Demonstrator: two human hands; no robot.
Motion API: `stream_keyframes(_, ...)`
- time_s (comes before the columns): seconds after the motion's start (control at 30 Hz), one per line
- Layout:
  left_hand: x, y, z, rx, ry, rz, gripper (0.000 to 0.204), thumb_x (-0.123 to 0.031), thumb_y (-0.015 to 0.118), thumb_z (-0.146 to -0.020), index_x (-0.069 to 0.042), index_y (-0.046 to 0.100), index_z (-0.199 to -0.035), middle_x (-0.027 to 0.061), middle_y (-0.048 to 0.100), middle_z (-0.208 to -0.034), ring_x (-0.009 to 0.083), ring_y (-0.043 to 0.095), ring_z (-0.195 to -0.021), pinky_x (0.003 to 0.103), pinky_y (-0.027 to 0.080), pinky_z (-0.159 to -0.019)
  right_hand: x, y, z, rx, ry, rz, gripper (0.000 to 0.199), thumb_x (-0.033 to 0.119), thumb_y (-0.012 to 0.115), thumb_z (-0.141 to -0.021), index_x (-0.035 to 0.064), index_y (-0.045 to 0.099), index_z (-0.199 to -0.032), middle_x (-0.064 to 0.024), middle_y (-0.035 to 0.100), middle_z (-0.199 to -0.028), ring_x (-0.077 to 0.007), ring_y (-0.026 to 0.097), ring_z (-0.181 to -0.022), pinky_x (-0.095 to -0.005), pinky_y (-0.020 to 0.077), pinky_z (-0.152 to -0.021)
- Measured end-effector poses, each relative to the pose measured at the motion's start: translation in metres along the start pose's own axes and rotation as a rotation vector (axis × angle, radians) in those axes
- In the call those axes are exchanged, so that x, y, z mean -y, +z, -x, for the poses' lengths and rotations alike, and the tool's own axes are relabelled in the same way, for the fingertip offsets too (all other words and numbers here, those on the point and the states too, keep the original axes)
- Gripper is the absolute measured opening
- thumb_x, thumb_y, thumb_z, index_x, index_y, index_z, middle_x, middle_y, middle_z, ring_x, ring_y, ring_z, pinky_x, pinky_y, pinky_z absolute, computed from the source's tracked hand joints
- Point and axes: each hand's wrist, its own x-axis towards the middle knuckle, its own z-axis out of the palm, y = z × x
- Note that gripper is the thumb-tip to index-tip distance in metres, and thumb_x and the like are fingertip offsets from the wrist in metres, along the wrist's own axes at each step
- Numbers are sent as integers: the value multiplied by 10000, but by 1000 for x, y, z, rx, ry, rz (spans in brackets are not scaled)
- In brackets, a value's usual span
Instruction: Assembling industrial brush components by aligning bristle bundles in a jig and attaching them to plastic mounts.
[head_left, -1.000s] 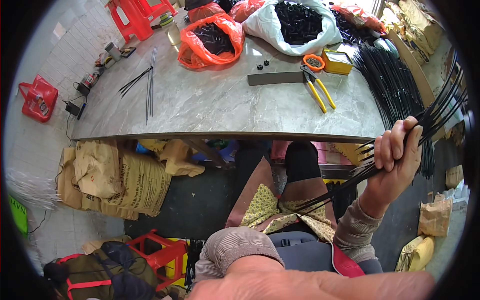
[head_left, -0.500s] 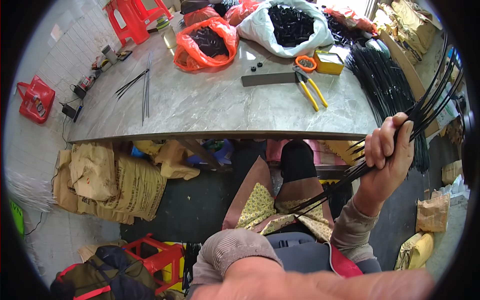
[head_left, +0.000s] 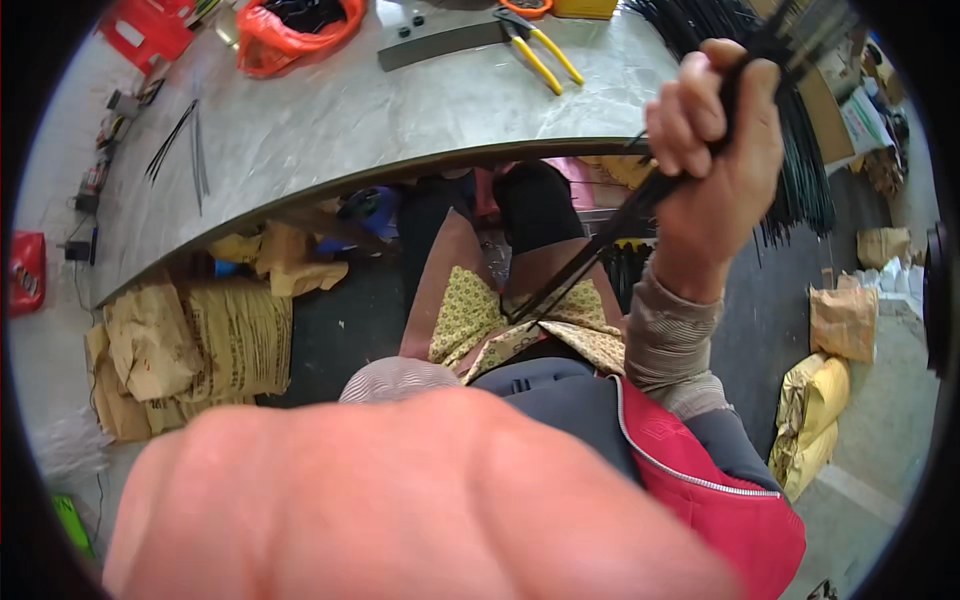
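While raised at upper right with fingers curled tight, grips in the right hand (head_left: 715,140) a narrow bundle of long, thin, black plastic-looking strips (head_left: 641,207). Carries it partway along, with a long axis slanted from beyond the thumb at upper right, through the fist, and down leftward to the lap. Holds the left hand (head_left: 390,490) across the lower foreground, huge and blurred near the camera; cannot tell if spread or clenched, or if holding anything. Has the right hand nearer, directly around the bundle, with the lower tips above the left hand in view and apart from it. Wears, under those tips, a brown cloth with yellow patterned panels (head_left: 465,310); cannot tell contact from overlap. Sits before a grey, marble-patterned bench (head_left: 310,140). Has on it, left of the fist, yellow-handled pliers (head_left: 547,62) by the end of a flat dark-grey bar (head_left: 440,47), then, farther left, a crumpled red plastic bag (head_left: 265,55) of black pieces. Shows, beyond the right hand, a thick black stack of similar strips (head_left: 805,185) overhanging the bench's right end.
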Motion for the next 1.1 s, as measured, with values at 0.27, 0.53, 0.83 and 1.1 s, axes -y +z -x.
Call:
stream_keyframes(0.27, 18, -40, -56, 276, -11, -203, 337, -245, 680, -878, -105, 565, -594, 12, 592, -650, 141, 582, -561, 283, 462, -539, -28, 23, -16, 1, 201, 68, 306, 238, 479, -1094, -22, 566, -1229, -25, 546, -856, -77, 479, -599, -249, 428, -550)
stream_keyframes(0.53, 87, -107, -57, -72, -323, -1084, 278, -130, 725, -929, 11, 630, -1149, 73, 661, -1045, 146, 617, -975, 287, 489, -884, -42, 19, -25, 77, 266, -24, 304, 208, 480, -1091, -21, 546, -1279, -91, 640, -929, -149, 643, -764, -269, 539, -720)
stream_keyframes(0.83, 81, -99, -64, -64, -884, -409, 222, -189, 559, -1052, 21, 612, -1105, 72, 654, -970, 146, 660, -836, 282, 547, -795, -48, 17, -27, 220, 369, 44, 279, 226, 473, -1096, 19, 535, -1274, -126, 689, -1001, -187, 698, -933, -312, 571, -830)
stream_keyframes(1.1, 65, -108, -79, 10, -1042, -400, 170, -93, 589, -1006, 43, 640, -1096, 170, 724, -1004, 236, 736, -881, 330, 594, -827, -52, 18, -23, 301, 387, 97, 237, 193, 536, -1073, 10, 547, -1223, -124, 695, -1012, -142, 670, -923, -278, 562, -804)
